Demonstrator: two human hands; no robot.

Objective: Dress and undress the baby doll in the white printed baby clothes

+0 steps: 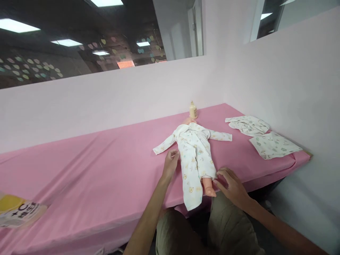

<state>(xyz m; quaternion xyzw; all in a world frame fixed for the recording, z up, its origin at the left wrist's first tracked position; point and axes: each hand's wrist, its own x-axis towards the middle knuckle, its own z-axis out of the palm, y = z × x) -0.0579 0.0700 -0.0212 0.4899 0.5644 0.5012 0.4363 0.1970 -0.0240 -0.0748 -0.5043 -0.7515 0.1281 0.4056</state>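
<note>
A baby doll (208, 186) lies on its back on a pink-covered table, wearing a white baby romper (196, 148) with a small bear print. Both sleeves spread outward. One bare foot pokes out of the trouser leg on the right, while the other trouser leg lies flat and hangs past the table's front edge. My left hand (170, 164) is closed, with fingertips at the romper's left side below the sleeve. My right hand (231, 183) pinches the right trouser leg's hem beside the doll's foot. The doll's head is mostly hidden behind the collar.
A cream pump bottle (193, 110) stands behind the doll's head. Two folded printed garments, an upper one (248, 125) and a lower one (275, 144), lie near the right wall. A yellow-and-white package (20, 210) sits at far left. The pink tablecloth (106, 170) has creases.
</note>
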